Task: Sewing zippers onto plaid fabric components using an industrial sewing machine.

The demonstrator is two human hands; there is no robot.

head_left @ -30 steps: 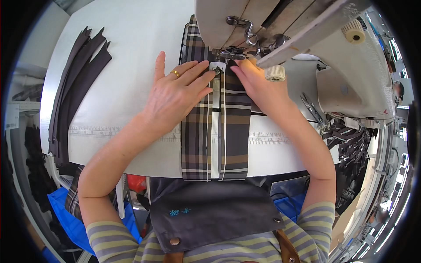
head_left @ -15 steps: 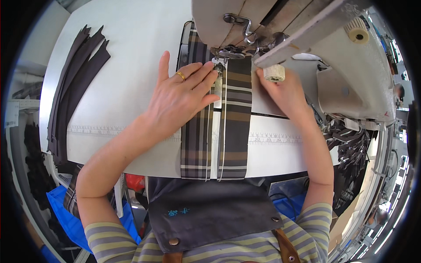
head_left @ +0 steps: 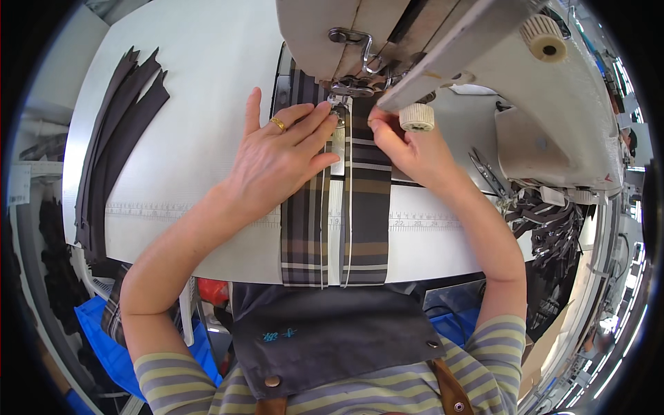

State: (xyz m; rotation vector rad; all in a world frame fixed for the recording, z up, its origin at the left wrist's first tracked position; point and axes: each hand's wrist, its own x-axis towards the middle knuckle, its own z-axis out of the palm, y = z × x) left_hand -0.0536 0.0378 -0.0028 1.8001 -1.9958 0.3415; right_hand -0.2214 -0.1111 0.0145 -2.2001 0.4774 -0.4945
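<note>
My left hand (head_left: 283, 152) lies on a plaid fabric strip (head_left: 297, 235), fingers stretched out, a gold ring on one. Its fingertips rest beside a narrow metal guide (head_left: 337, 142) below the presser foot (head_left: 349, 88) of the sewing machine (head_left: 304, 31). The fabric has two long panels with pale edges along a central gap. My right hand (head_left: 408, 149) is closed at the right panel, thumb and forefinger pinching near its edge under the machine head; part of the fingers is hidden behind a white knob (head_left: 416, 117).
Dark cut strips (head_left: 114, 159) lie on the white table (head_left: 173, 83) at left. Metal scissors (head_left: 487, 173) and a tangled pile of dark pieces (head_left: 546, 228) are at right. A blue bin (head_left: 104, 332) stands below the table at lower left.
My right hand moved off the fabric to the right, then came back left to pinch at the right panel. My left hand stayed on the fabric. The whole view shifted slightly.
</note>
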